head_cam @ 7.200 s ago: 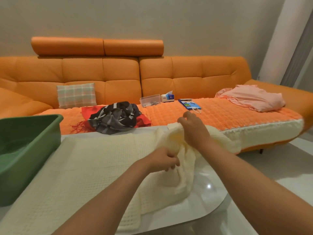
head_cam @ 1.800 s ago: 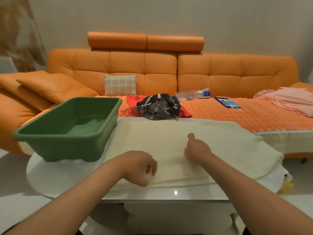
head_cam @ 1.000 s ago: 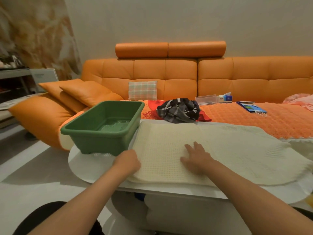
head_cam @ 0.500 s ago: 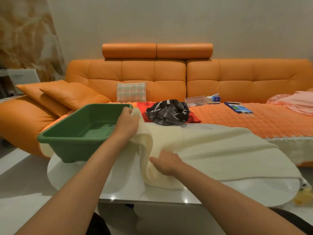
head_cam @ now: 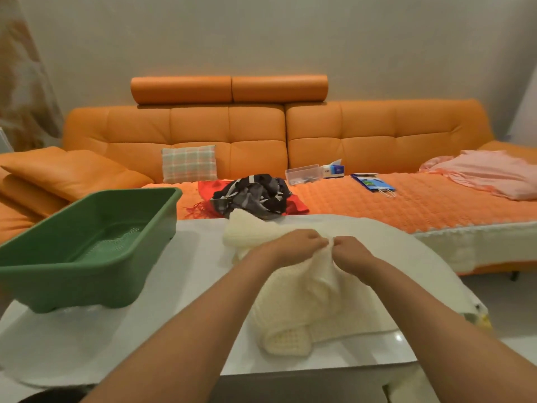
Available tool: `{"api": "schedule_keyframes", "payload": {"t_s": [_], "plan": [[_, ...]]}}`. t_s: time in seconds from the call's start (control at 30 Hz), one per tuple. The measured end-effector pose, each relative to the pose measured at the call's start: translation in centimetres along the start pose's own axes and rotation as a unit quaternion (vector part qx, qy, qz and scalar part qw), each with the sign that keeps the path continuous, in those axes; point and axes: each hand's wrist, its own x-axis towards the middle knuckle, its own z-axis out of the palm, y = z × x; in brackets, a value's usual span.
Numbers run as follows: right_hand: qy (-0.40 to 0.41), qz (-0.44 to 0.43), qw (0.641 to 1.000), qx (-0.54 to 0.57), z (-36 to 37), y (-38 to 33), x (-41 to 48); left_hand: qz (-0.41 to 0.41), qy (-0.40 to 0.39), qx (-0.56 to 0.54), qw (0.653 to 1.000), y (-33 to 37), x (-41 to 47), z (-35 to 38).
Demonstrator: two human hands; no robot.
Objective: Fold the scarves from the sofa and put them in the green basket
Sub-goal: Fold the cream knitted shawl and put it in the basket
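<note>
Both hands meet over the middle of the bench [head_cam: 189, 271]. Left hand [head_cam: 296, 245] and right hand [head_cam: 353, 251] are knuckle to knuckle, fingers curled, each pinching a bunch of the cream scarf [head_cam: 302, 303]. The scarf lies on the bench and is lifted where the hands grip it. One lobe sticks out far-left of the hands and a rolled end sits near the near edge. The rest seems to spread right across the bench, but cloth and top are hard to tell apart there. Green basket [head_cam: 72, 283] stands on the left end of the bench, well apart from the scarf. On the sofa [head_cam: 255, 141] seat beyond the bench, a dark plaid scarf [head_cam: 252, 196] is heaped on a red scarf [head_cam: 297, 203]. Further right on the seat are a clear box [head_cam: 302, 174], a blue booklet [head_cam: 372, 183] and a pink cloth [head_cam: 488, 175].
</note>
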Motion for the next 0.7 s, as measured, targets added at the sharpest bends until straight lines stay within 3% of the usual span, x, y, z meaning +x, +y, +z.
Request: {"api": "schedule_keyframes", "payload": {"t_s": [0.1,0.2,0.33,0.47,0.57,0.7], "plan": [[-0.034,0.042,0.979,-0.194,-0.1,3.4,0.7,-0.027,-0.071,0.146,0.986,-3.0,1.1,3.3],[-0.054,0.043,0.969,-0.236,-0.1,4.1,1.1,-0.062,-0.098,0.304,0.946,-5.6,0.9,4.6],[-0.025,0.037,0.971,-0.236,0.3,3.7,1.8,-0.090,-0.083,0.314,0.941,-6.4,0.4,3.0],[-0.049,0.117,0.932,-0.339,1.8,3.4,1.4,-0.147,-0.063,0.325,0.932,-7.8,-0.5,0.2],[-0.078,0.031,0.946,-0.315,3.5,1.1,1.5,-0.184,-0.045,0.344,0.920,-9.0,-1.4,-1.8],[-0.120,-0.115,0.931,-0.324,7.0,-3.2,0.5,-0.274,-0.025,0.371,0.887,-11.3,-2.6,-5.0]]}}
